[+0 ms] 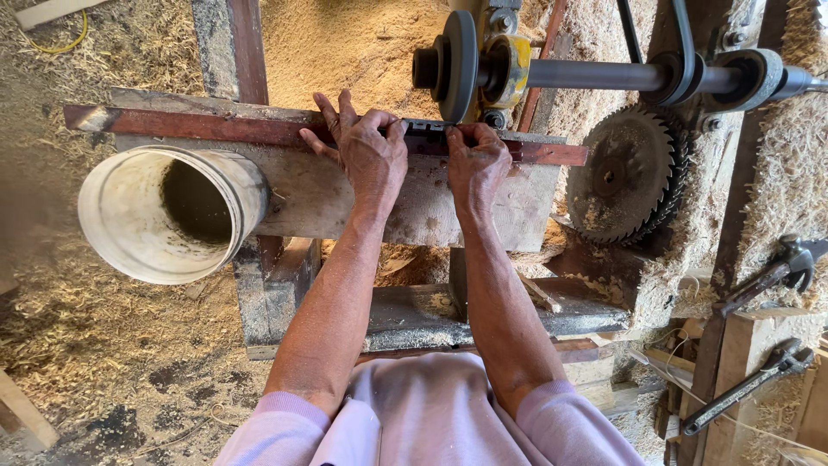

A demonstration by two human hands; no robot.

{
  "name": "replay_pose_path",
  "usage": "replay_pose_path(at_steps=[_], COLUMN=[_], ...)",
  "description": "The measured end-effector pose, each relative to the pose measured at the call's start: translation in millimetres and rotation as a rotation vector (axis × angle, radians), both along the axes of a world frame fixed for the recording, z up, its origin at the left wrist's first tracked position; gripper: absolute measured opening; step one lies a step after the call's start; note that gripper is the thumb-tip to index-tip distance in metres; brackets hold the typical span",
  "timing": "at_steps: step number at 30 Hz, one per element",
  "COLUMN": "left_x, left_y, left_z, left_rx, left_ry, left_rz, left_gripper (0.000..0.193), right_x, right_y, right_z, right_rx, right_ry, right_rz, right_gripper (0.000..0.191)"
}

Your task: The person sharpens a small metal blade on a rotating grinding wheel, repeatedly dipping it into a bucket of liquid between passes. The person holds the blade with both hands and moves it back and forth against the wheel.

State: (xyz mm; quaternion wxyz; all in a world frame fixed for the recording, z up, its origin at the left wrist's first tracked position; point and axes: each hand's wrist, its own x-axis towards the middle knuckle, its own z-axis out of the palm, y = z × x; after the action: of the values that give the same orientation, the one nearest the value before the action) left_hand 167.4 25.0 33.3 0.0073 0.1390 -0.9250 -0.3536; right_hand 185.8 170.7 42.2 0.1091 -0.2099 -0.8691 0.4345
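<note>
My left hand lies flat on a long reddish wooden strip and presses a dark metal square against it, fingers spread. My right hand is beside it with fingers pinched together at the strip's edge, gripping a small thin marker, mostly hidden; I cannot tell its kind. The strip rests across a worn grey wooden bench. Just beyond my hands a dark grinding wheel sits on a horizontal shaft.
A circular saw blade stands to the right of my right hand. A white bucket lies on its side at left. A hammer and a long clamp-like tool rest at far right. Sawdust and shavings cover the ground.
</note>
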Motion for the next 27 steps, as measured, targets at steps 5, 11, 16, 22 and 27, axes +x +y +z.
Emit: replay_pose_path(at_steps=[5,11,16,22,27], left_x=[-2,-1,-3,-2,-1], left_y=[-3,-6,-6,0,9], left_z=[4,7,-1,-7,-4], left_rx=[0.021,0.019,-0.017,-0.063,-0.025], left_ry=[-0.034,-0.021,-0.001,0.126,0.046], left_rz=[0.022,0.030,-0.006,-0.043,-0.036], left_gripper=[0.012,0.012,0.013,0.017,0.015], right_x=[-2,0,0,0,0], right_y=[-2,-3,-2,7,15], right_z=[-2,-2,0,-2,-3], right_rx=[-0.026,-0.026,-0.073,-0.067,-0.062], right_ry=[-0.039,-0.045,-0.096,-0.122,-0.149], right_rz=[-0.031,-0.029,-0.054,-0.055,-0.057], right_gripper=[0.013,0.014,0.015,0.017,0.016])
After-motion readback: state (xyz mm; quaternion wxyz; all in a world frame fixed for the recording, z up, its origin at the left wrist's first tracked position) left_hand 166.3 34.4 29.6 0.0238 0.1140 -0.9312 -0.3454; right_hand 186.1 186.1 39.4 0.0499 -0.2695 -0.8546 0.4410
